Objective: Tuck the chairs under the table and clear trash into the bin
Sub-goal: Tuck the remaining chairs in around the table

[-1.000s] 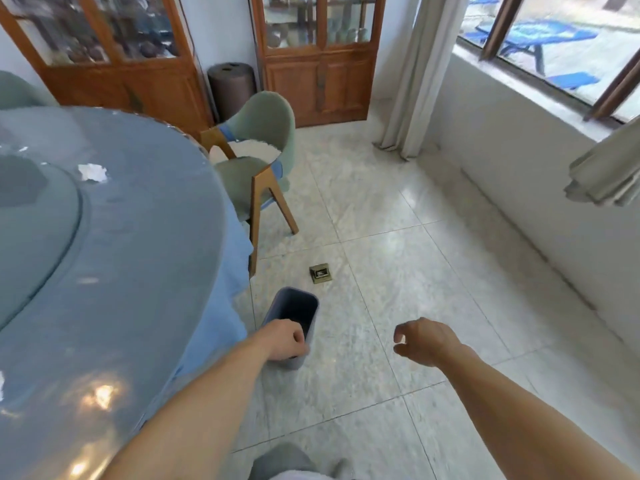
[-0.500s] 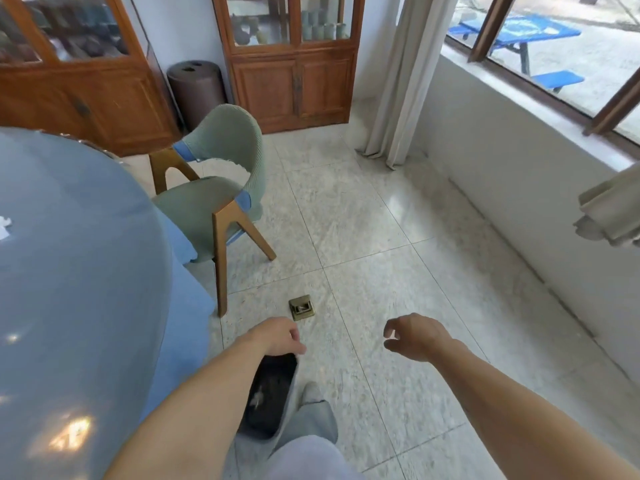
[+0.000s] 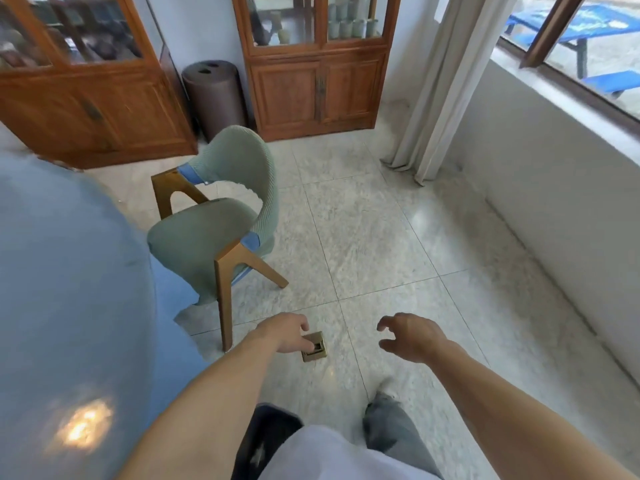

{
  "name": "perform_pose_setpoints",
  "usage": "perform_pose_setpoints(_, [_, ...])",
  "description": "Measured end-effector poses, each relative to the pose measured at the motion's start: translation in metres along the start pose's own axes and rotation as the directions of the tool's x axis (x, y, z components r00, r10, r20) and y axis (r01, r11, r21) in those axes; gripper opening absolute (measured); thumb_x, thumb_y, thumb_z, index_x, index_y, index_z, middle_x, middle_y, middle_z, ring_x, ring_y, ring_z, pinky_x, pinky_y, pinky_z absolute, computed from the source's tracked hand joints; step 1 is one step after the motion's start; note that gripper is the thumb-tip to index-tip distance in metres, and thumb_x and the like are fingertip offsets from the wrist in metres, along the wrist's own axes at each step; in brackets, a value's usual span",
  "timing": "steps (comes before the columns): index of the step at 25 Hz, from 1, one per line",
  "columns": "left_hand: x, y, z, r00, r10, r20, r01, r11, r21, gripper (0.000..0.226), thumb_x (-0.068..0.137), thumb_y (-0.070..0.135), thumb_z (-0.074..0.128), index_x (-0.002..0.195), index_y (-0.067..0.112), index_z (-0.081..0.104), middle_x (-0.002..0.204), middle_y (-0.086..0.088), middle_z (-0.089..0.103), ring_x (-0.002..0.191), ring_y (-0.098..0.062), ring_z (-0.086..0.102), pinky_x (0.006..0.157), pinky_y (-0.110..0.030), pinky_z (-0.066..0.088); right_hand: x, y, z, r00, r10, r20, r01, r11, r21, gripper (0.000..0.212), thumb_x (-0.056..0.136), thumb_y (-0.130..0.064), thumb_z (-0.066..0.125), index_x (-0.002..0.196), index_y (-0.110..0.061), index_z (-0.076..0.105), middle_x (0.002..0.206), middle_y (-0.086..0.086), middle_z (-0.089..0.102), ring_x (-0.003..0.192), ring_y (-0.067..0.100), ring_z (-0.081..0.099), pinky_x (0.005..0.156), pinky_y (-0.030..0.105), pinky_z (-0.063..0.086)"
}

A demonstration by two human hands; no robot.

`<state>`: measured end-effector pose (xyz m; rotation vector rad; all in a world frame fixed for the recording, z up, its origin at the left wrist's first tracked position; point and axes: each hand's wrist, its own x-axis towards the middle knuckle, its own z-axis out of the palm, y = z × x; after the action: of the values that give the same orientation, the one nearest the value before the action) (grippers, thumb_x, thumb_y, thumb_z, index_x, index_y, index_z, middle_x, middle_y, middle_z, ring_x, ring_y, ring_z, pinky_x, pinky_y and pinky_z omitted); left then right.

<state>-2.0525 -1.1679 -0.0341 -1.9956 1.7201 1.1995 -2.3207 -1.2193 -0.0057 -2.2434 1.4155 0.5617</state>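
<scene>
A green padded chair [image 3: 214,237] with wooden legs stands pulled out from the round table [image 3: 69,271], which has a blue cloth; its seat is turned towards the table edge. The dark bin [image 3: 273,427] stands on the floor by my legs at the bottom of the view. It is partly hidden by my shirt, and a pale scrap lies inside it. My left hand [image 3: 287,332] hangs in the air above the floor with fingers curled in and nothing in it. My right hand [image 3: 408,336] hovers beside it, fingers spread, holding nothing.
A brass floor socket [image 3: 317,348] sits in the tiles just under my left hand. Two wooden glass-door cabinets [image 3: 311,88] and a brown cylindrical container [image 3: 213,95] stand along the back wall. A curtain [image 3: 429,98] and a low window wall [image 3: 554,202] are on the right.
I have stepped forward towards the chair. My left hand has let go of the bin's rim, and the bin now lies behind it near my feet.
</scene>
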Motion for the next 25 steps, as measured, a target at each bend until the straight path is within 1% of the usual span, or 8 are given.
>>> perform_pose_setpoints(3, [0.043, 0.004, -0.028, 0.998, -0.052, -0.023, 0.051, 0.999, -0.019, 0.062, 0.082, 0.055, 0.066, 0.135, 0.028, 0.05, 0.137, -0.001, 0.052, 0.119, -0.021, 0.054, 0.098, -0.041, 0.048, 0.058, 0.015, -0.026, 0.999, -0.048, 0.027, 0.048, 0.999, -0.026, 0.041, 0.093, -0.045, 0.052, 0.133, -0.033, 0.051, 0.126, -0.004, 0.058, 0.112, 0.017, 0.059, 0.081, 0.029, 0.045])
perform_pose_setpoints(8, [0.121, 0.027, -0.089, 0.989, -0.143, -0.033, 0.14, 0.988, -0.07, 0.059, 0.085, 0.055, 0.063, 0.135, 0.027, 0.05, 0.14, -0.002, 0.05, 0.122, -0.023, 0.052, 0.094, -0.038, 0.048, 0.168, 0.056, -0.088, 0.988, -0.146, 0.059, 0.15, 0.985, -0.087, 0.041, 0.095, -0.045, 0.051, 0.133, -0.032, 0.051, 0.128, -0.003, 0.058, 0.115, 0.019, 0.057, 0.087, 0.033, 0.046])
perform_pose_setpoints(11, [0.162, 0.054, -0.13, 0.981, -0.189, -0.045, 0.185, 0.979, -0.08, 0.062, 0.084, 0.06, 0.059, 0.136, 0.028, 0.05, 0.143, -0.001, 0.049, 0.125, -0.022, 0.05, 0.101, -0.039, 0.044, 0.226, 0.082, -0.135, 0.974, -0.204, 0.095, 0.217, 0.962, -0.164, 0.041, 0.095, -0.045, 0.05, 0.134, -0.031, 0.051, 0.129, -0.003, 0.059, 0.117, 0.02, 0.057, 0.09, 0.034, 0.047])
perform_pose_setpoints(12, [0.174, 0.063, -0.143, 0.979, -0.194, -0.06, 0.189, 0.979, -0.081, 0.063, 0.084, 0.061, 0.057, 0.137, 0.028, 0.05, 0.144, -0.001, 0.048, 0.126, -0.022, 0.049, 0.102, -0.039, 0.044, 0.244, 0.089, -0.149, 0.97, -0.222, 0.102, 0.238, 0.955, -0.178, 0.041, 0.095, -0.045, 0.05, 0.134, -0.031, 0.051, 0.129, -0.002, 0.059, 0.117, 0.02, 0.057, 0.089, 0.034, 0.046])
perform_pose_setpoints(14, [0.195, 0.078, -0.17, 0.975, -0.179, -0.135, 0.172, 0.983, -0.061, 0.063, 0.087, 0.06, 0.054, 0.14, 0.027, 0.047, 0.143, -0.002, 0.047, 0.126, -0.023, 0.048, 0.102, -0.04, 0.042, 0.276, 0.098, -0.179, 0.96, -0.263, 0.094, 0.277, 0.94, -0.198, 0.041, 0.096, -0.045, 0.049, 0.134, -0.03, 0.051, 0.13, -0.001, 0.059, 0.118, 0.021, 0.056, 0.089, 0.034, 0.045])
perform_pose_setpoints(18, [0.219, 0.095, -0.217, 0.944, -0.178, -0.278, 0.189, 0.982, 0.013, 0.062, 0.092, 0.055, 0.05, 0.146, 0.028, 0.039, 0.146, -0.002, 0.042, 0.131, -0.023, 0.041, 0.105, -0.044, 0.035, 0.332, 0.098, -0.224, 0.939, -0.33, 0.091, 0.343, 0.905, -0.253, 0.041, 0.097, -0.043, 0.048, 0.135, -0.03, 0.05, 0.131, 0.0, 0.058, 0.119, 0.021, 0.056, 0.09, 0.034, 0.046])
perform_pose_setpoints(21, [0.241, 0.085, -0.247, 0.932, -0.223, -0.287, 0.227, 0.974, -0.019, 0.06, 0.093, 0.052, 0.05, 0.146, 0.026, 0.04, 0.147, -0.002, 0.041, 0.133, -0.024, 0.039, 0.107, -0.045, 0.033, 0.374, 0.084, -0.254, 0.914, -0.394, 0.096, 0.405, 0.871, -0.279, 0.041, 0.097, -0.042, 0.047, 0.135, -0.03, 0.051, 0.131, 0.001, 0.058, 0.118, 0.023, 0.056, 0.09, 0.035, 0.046])
perform_pose_setpoints(25, [0.276, 0.058, -0.281, 0.896, -0.32, -0.309, 0.304, 0.947, -0.101, 0.059, 0.091, 0.054, 0.051, 0.143, 0.026, 0.045, 0.143, -0.001, 0.045, 0.129, -0.024, 0.044, 0.104, -0.044, 0.038, 0.433, 0.058, -0.285, 0.879, -0.458, 0.136, 0.476, 0.816, -0.328, 0.041, 0.096, -0.042, 0.047, 0.135, -0.028, 0.05, 0.132, 0.002, 0.057, 0.118, 0.024, 0.056, 0.09, 0.035, 0.046])
